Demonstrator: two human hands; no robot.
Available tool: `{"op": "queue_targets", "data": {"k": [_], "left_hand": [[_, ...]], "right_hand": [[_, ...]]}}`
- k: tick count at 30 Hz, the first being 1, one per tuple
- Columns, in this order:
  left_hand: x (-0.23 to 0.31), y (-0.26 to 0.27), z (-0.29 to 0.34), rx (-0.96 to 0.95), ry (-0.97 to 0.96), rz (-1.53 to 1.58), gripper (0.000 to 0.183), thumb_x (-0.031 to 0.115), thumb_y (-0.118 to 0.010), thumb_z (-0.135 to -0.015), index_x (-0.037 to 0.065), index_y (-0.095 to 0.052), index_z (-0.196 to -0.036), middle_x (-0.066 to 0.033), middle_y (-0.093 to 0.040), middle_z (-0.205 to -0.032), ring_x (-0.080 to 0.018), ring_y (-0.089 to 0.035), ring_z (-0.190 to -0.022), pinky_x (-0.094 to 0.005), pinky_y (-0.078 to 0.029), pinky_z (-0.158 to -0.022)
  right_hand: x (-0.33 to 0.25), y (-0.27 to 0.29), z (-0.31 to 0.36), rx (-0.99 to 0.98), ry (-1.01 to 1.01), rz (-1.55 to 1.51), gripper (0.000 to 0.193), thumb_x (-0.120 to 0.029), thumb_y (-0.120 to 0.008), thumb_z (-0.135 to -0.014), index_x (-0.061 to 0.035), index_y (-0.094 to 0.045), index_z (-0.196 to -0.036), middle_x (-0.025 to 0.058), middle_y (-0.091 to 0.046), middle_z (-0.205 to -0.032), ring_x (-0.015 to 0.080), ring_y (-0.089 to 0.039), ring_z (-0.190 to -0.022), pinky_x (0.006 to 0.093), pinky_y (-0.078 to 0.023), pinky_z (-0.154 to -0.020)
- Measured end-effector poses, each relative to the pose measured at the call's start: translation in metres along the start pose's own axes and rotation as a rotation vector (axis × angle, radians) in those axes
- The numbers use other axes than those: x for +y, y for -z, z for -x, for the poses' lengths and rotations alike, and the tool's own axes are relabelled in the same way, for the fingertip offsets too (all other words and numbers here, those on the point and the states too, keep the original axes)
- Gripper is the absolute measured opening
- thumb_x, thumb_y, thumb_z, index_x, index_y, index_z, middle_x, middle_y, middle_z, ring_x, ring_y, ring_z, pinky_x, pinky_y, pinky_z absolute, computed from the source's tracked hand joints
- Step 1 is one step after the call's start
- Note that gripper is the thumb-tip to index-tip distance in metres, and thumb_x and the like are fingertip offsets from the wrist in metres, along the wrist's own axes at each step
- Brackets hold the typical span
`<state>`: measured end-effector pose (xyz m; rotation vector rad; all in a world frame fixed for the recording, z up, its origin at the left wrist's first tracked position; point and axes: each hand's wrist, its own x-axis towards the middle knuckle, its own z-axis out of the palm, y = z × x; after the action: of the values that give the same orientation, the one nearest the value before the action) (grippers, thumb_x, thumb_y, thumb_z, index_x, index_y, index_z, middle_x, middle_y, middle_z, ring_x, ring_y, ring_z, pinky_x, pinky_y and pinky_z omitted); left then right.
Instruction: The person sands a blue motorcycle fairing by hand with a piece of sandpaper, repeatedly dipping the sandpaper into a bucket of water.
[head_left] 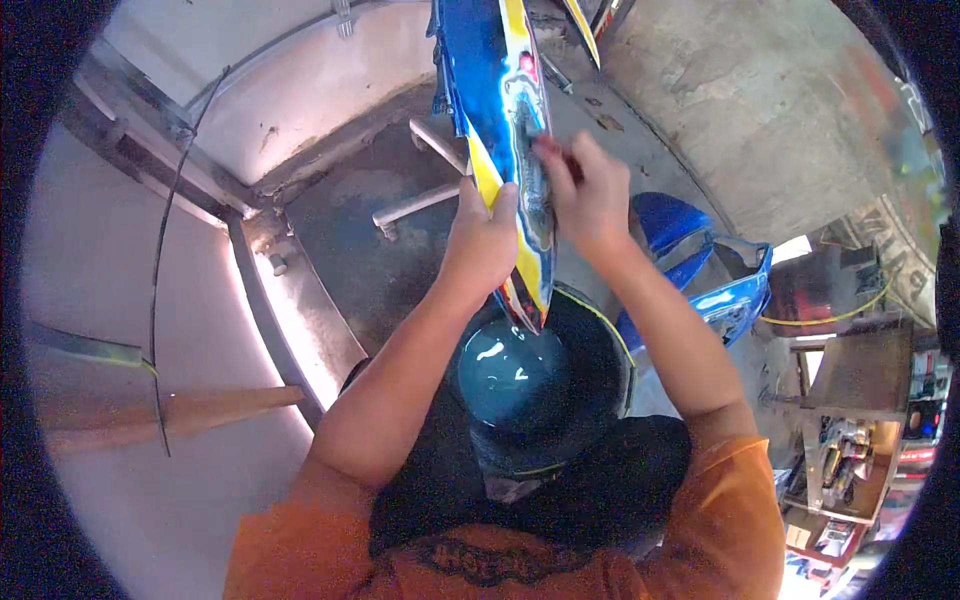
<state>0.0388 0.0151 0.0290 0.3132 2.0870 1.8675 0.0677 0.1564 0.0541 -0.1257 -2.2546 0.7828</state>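
Holding a long blue and yellow motorcycle fairing panel upright over a black bucket of water, we grip its yellow edge with our left hand, fingers clenched around it. Our right hand presses on the panel's wet face, pinching something small and dark that we cannot identify. The panel's lower tip sits just above the water. A second blue fairing piece lies on the concrete floor, right of the bucket.

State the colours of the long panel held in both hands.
The panel is mainly glossy blue with yellow edging and a small red patch, seen in the head view.
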Motion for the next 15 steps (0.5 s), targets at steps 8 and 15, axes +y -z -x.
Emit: {"op": "queue_targets", "data": {"k": [8,15], "left_hand": [[0.001,0.002,0.006,0.022,-0.079,0.068,0.047,0.029,-0.051,-0.101,-0.003,-0.041,-0.135,-0.024,-0.059,-0.12,-0.0335,-0.059,-0.112,-0.041,-0.044,-0.097],[0.004,-0.014,0.013,0.089,-0.156,0.027,0.044,0.029,-0.051,-0.101,-0.005,-0.046,-0.127,-0.0239,-0.061,-0.115,-0.0346,-0.061,-0.108,-0.0425,-0.045,-0.094]], "right_hand": [[-0.016,0.013,0.001,-0.018,-0.031,-0.032,0.024,-0.014,-0.076,-0.085,0.0005,-0.057,-0.08,0.0192,-0.065,-0.071,0.0212,-0.062,-0.056,0.0342,-0.047,-0.054],[-0.015,0.012,-0.035,0.05,0.017,0.027,0.025,-0.019,-0.075,-0.086,0.0004,-0.059,-0.083,0.02,-0.062,-0.068,0.0253,-0.059,-0.055,0.0355,-0.046,-0.054]]}}
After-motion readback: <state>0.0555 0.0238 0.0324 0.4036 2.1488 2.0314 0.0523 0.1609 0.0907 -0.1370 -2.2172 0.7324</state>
